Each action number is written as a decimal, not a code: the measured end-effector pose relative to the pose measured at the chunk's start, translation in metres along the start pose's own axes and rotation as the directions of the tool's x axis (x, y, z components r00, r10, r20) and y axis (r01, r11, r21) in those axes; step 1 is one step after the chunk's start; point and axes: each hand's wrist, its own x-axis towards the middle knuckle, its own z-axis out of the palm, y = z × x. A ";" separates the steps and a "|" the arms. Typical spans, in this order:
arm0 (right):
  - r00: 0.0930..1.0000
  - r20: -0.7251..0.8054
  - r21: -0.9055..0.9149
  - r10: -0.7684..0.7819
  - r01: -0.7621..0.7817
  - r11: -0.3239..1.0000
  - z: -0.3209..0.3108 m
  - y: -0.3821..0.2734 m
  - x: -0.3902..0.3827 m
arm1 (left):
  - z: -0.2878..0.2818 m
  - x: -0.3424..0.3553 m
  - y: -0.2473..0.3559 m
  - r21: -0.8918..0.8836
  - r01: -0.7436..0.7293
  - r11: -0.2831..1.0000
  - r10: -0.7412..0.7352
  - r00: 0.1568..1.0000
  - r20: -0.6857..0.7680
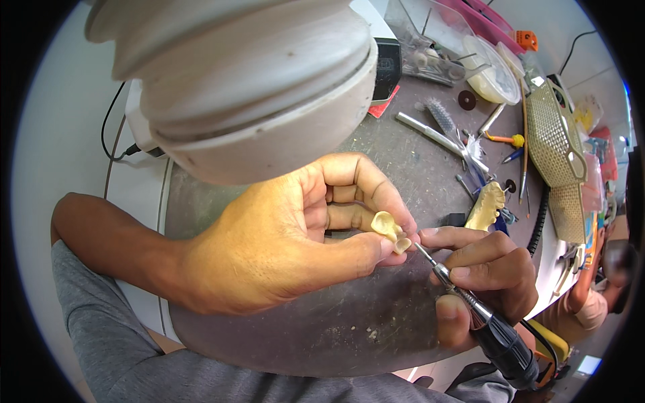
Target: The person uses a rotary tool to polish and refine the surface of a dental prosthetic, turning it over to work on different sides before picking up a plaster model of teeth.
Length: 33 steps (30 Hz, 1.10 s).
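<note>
Between the thumb and fingers of my left hand (289, 235) is a small cream-coloured dental crown piece (385, 227), its hollow side partly showing. My right hand (494, 269) grips a rotary handpiece (478, 310) with a metal nose and a dark ribbed body. The thin tip of the handpiece points up and left, close beside the crown piece; whether it touches cannot be made out. Just beyond my right hand lies a cream dental model (486, 207) with a row of teeth.
A white ribbed hose with a wide hood (262, 127) hangs over the far left of the grey table (322, 342). Scattered tools, including a metal-handled knife (430, 134), lie at the far right near a woven basket (556, 131). Another person (578, 305) is at the right edge.
</note>
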 end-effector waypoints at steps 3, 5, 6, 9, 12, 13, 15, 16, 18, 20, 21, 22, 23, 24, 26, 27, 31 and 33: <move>1.000 0.030 -0.032 -0.003 0.004 0.999 -0.002 0.000 0.002 | -0.001 0.001 -0.001 0.026 -0.018 1.000 0.018 1.000 0.011; 0.999 0.035 -0.041 0.000 0.002 0.999 -0.003 -0.002 0.002 | 0.000 0.001 0.000 0.012 -0.012 1.000 0.011 1.000 0.008; 0.999 0.047 -0.051 0.005 -0.003 0.999 -0.003 -0.002 0.003 | 0.000 0.001 0.001 0.005 -0.009 1.000 0.009 1.000 0.004; 0.996 0.079 -0.110 0.029 -0.020 0.994 -0.008 -0.009 0.004 | 0.000 0.004 -0.001 0.014 -0.061 0.998 0.061 0.997 0.048; 0.994 0.096 -0.126 0.045 -0.032 0.991 -0.008 -0.009 0.004 | 0.001 0.003 0.000 0.029 -0.042 0.999 0.041 0.999 0.031; 0.993 0.106 -0.124 0.053 -0.040 0.991 -0.007 -0.008 0.003 | 0.000 0.002 0.000 0.029 -0.041 0.999 0.041 0.999 0.025; 0.988 0.137 -0.118 0.076 -0.060 0.991 -0.007 -0.008 0.002 | -0.001 0.001 -0.001 0.028 -0.041 0.999 0.040 0.999 0.016; 0.985 0.148 -0.122 0.085 -0.067 0.990 -0.008 -0.008 0.001 | -0.001 0.001 -0.001 0.031 -0.044 0.999 0.043 0.999 0.020; 0.983 0.165 -0.129 0.081 -0.060 0.990 -0.009 -0.007 0.003 | -0.001 0.001 -0.001 0.036 -0.050 0.998 0.050 0.998 0.024; 0.981 0.178 -0.136 0.079 -0.055 0.989 -0.010 -0.008 0.004 | -0.001 0.001 -0.001 0.038 -0.045 0.998 0.044 0.999 0.022; 0.982 0.174 -0.135 0.068 -0.045 0.990 -0.010 -0.008 0.005 | 0.000 0.001 -0.001 0.038 -0.043 0.998 0.042 0.999 0.019; 0.984 0.169 -0.136 0.059 -0.036 0.990 -0.010 -0.007 0.005 | -0.001 0.001 -0.001 0.040 -0.041 0.998 0.040 0.999 0.017; 0.987 0.155 -0.134 0.039 -0.018 0.991 -0.008 -0.006 0.007 | -0.001 0.001 -0.001 0.041 -0.039 0.998 0.039 0.999 0.015; 0.991 0.131 -0.120 0.029 -0.014 0.993 -0.006 -0.006 0.007 | -0.001 0.001 -0.001 0.042 -0.037 0.998 0.037 0.999 0.012; 0.998 0.065 -0.086 0.023 -0.017 0.996 -0.003 -0.006 0.005 | -0.001 0.002 -0.001 0.045 -0.045 0.998 0.044 0.999 0.029; 0.998 0.053 -0.080 0.026 -0.021 0.997 -0.003 -0.006 0.004 | -0.001 0.003 -0.002 0.046 -0.049 0.998 0.048 0.998 0.039; 0.996 0.082 -0.083 0.028 -0.021 0.996 -0.005 -0.006 0.004 | -0.001 0.001 -0.001 0.048 -0.045 0.998 0.044 0.999 0.031; 0.995 0.099 -0.081 0.024 -0.016 0.997 -0.003 -0.003 0.006 | -0.002 -0.001 -0.001 0.048 -0.040 0.998 0.040 0.999 0.010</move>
